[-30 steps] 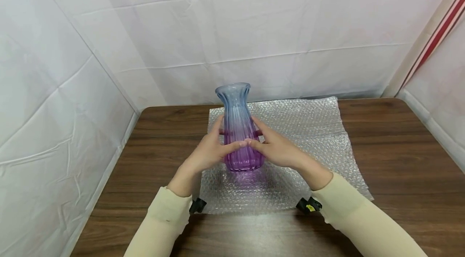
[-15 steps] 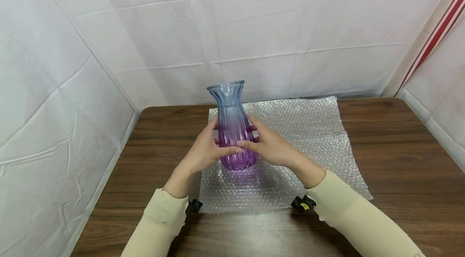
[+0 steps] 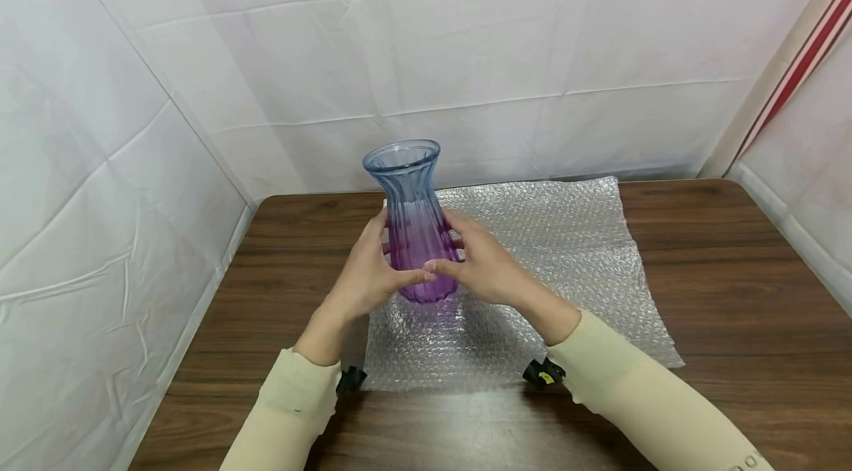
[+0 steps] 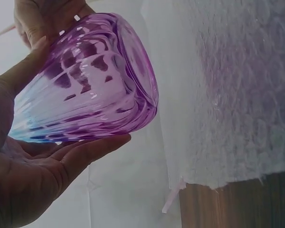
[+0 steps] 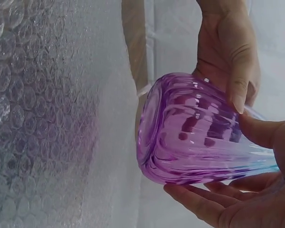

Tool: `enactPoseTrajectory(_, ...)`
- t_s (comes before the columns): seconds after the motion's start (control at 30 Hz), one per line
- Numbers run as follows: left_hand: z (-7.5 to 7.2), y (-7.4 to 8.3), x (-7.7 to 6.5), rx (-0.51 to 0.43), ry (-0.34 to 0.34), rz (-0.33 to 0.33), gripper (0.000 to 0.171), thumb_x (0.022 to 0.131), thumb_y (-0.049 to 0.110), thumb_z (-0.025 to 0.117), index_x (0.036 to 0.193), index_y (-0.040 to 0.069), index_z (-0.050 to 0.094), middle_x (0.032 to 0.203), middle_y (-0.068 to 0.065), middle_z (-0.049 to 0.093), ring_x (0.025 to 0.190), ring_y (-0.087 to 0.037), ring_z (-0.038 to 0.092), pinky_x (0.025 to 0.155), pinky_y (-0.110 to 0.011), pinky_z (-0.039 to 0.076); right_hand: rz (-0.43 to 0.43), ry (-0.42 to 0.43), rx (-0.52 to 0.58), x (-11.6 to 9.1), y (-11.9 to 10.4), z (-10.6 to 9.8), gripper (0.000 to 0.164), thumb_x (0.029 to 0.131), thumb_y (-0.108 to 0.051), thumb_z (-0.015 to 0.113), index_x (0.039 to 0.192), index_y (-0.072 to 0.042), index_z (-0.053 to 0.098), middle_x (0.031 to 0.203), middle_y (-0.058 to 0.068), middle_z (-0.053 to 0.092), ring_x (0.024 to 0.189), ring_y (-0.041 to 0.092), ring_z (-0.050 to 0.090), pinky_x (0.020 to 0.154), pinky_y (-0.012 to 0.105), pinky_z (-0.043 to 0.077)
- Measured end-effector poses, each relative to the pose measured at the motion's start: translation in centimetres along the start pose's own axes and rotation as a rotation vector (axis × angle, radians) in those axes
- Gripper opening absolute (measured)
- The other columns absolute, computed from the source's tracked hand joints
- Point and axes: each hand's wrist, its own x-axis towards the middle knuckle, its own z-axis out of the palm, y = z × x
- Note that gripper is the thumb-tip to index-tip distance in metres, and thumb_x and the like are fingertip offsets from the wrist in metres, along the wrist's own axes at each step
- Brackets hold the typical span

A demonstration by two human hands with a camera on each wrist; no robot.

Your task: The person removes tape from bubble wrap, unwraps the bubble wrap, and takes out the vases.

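A ribbed glass vase [image 3: 419,223], blue at its flared mouth and purple at its base, is held up between both hands. The left hand [image 3: 366,271] grips its left side, thumb across the front. From the right, the right hand [image 3: 486,264] wraps the same lower half, and the two thumbs nearly meet. Both wrist views show the purple base [image 4: 142,71] [image 5: 152,128] off the sheet below. That sheet is bubble wrap [image 3: 566,249], spread flat on the table. Fingers behind the glass show only partly through it.
The brown wooden table [image 3: 266,293] extends to both sides of the bubble wrap. White cloth [image 3: 466,49] hangs behind it and on the left. A red-striped strip [image 3: 799,64] runs down the right corner.
Both hands have carried the vase left and slightly up. Its mouth has tipped toward the camera, so the opening shows now. The bubble wrap has stayed in place.
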Motion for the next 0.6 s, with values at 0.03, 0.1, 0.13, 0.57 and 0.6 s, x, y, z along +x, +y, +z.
enactPoseTrajectory(0.03, 0.0, 0.0, 0.0, 0.003, 0.006, 0.002, 0.124, 0.068, 0.030, 0.099, 0.165, 0.017, 0.022, 0.153, -0.013, 0.043, 0.129, -0.041, 0.061, 0.095, -0.046, 0.059, 0.005, 0.005, -0.001, 0.1, 0.0, 0.1, 0.094, 0.093, -0.017, 0.078, 0.167, -0.015, 0.021, 0.163, 0.014, 0.039, 0.137, 0.040, 0.055, 0.094, 0.042, 0.060)
enactPoseTrajectory(0.1, -0.1, -0.1, -0.1, 0.008, 0.019, 0.010, 0.124, 0.068, 0.029, 0.099, 0.164, 0.014, 0.022, 0.152, -0.013, 0.045, 0.130, -0.040, 0.061, 0.096, -0.046, 0.059, 0.017, 0.016, -0.006, 0.2, 0.0, 0.3, 0.094, 0.091, -0.018, 0.080, 0.166, -0.014, 0.022, 0.162, 0.013, 0.040, 0.137, 0.039, 0.055, 0.096, 0.043, 0.059)
enactPoseTrajectory(0.13, -0.2, -0.2, -0.1, 0.004, 0.025, 0.018, 0.124, 0.067, 0.027, 0.100, 0.164, 0.013, 0.022, 0.151, -0.013, 0.045, 0.130, -0.039, 0.061, 0.097, -0.045, 0.059, 0.018, 0.023, -0.007, 0.2, 0.0, 0.3, 0.094, 0.091, -0.018, 0.080, 0.166, -0.014, 0.023, 0.161, 0.013, 0.041, 0.138, 0.038, 0.054, 0.097, 0.044, 0.058)
enactPoseTrajectory(0.57, -1.0, -1.0, -0.3, 0.064, 0.089, 0.074, 0.122, 0.067, 0.030, 0.099, 0.163, 0.015, 0.024, 0.146, -0.013, 0.053, 0.121, -0.032, 0.067, 0.095, -0.045, 0.059, -0.052, 0.102, -0.189, 0.8, 0.0, 0.8, 0.092, 0.088, -0.029, 0.084, 0.164, -0.016, 0.032, 0.152, 0.012, 0.055, 0.119, 0.031, 0.064, 0.093, 0.048, 0.058)
enactPoseTrajectory(0.6, -1.1, -1.1, -0.4, 0.068, 0.091, 0.072, 0.122, 0.067, 0.030, 0.099, 0.163, 0.016, 0.024, 0.146, -0.013, 0.054, 0.121, -0.032, 0.068, 0.095, -0.046, 0.059, -0.051, 0.103, -0.197, 0.9, 0.0, 0.8, 0.092, 0.088, -0.030, 0.083, 0.164, -0.016, 0.032, 0.150, 0.012, 0.056, 0.118, 0.030, 0.065, 0.092, 0.047, 0.058)
